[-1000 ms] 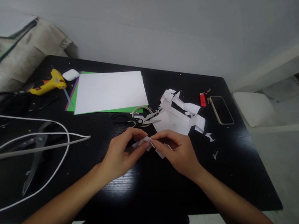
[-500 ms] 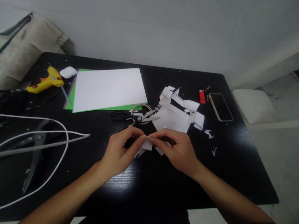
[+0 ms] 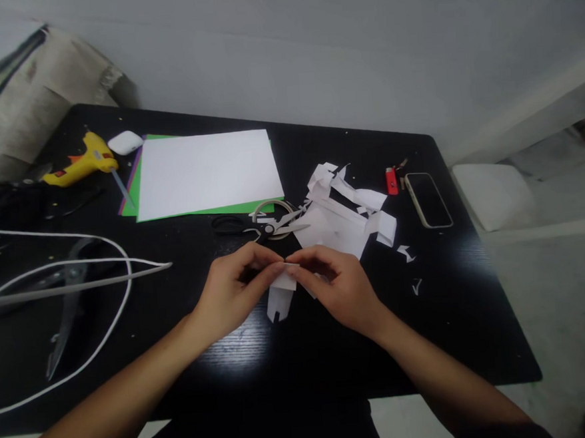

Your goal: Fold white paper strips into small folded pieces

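Observation:
Both my hands meet over the middle of the black table (image 3: 293, 366). My left hand (image 3: 235, 293) and my right hand (image 3: 334, 286) pinch the top of a small cut piece of white paper (image 3: 280, 296), which hangs down between them toward me. Fingers of both hands are closed on it. Just beyond my hands lie black-handled scissors (image 3: 260, 226) across a roll of tape (image 3: 269, 210), and a heap of white paper scraps (image 3: 345, 215).
A white sheet (image 3: 206, 171) lies on green and purple sheets at the back. A yellow glue gun (image 3: 81, 164) and white case (image 3: 125, 142) sit at back left. White cable (image 3: 76, 274) and pliers (image 3: 66, 308) lie left. A red lighter (image 3: 391, 180) and phone (image 3: 427, 199) lie right.
The paper piece has turned from lying flat between my fingers to hanging downward. My hands have shifted slightly away from me, and the view has shifted a little.

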Tool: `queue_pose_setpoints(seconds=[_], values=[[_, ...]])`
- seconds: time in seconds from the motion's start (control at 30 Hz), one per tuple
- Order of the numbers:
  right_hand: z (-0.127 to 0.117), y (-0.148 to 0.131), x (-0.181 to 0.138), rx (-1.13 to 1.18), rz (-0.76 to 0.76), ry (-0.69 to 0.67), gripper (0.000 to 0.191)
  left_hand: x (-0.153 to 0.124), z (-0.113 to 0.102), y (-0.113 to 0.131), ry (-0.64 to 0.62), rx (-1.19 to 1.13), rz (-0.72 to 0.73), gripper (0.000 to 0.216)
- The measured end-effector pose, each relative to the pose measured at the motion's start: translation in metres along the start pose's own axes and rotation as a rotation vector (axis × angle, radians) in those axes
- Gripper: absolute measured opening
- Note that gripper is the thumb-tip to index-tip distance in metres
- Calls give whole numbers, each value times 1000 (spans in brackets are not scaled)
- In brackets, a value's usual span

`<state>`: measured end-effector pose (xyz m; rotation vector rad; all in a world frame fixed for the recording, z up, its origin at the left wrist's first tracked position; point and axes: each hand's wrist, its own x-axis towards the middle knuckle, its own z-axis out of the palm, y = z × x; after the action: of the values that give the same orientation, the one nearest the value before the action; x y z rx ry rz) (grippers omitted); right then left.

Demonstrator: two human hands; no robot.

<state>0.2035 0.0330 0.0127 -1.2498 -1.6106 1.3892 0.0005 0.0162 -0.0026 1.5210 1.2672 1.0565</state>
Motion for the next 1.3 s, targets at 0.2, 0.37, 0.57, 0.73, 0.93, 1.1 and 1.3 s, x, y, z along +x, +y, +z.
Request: queue_pose_setpoints(seconds=[0.2,0.37,0.57,0.73,0.93,1.1,1.3], values=[[2,3,2,139,84,17,12,-2,-1,-2,-48,-32,3,8],[-3,7,3,186,96,69,8,-5,-3,-7,-176,-136,73,36],[0,9,1,193,71,67,6,-5,2,-10,-71,-38,98,26],[3,10,-2,153,-1,17,15,-4,4,-14,1,-6,53,20],[4,12,-1,116,28,50,9,-4,3,-12,-22,-38,-1,19],[1,15,3,205,159,24,15,2,-5,-6,-93,-122,-33,18],[-1,14,4,244,160,37,17,6,-9,-7,-215,-69,78,15]])
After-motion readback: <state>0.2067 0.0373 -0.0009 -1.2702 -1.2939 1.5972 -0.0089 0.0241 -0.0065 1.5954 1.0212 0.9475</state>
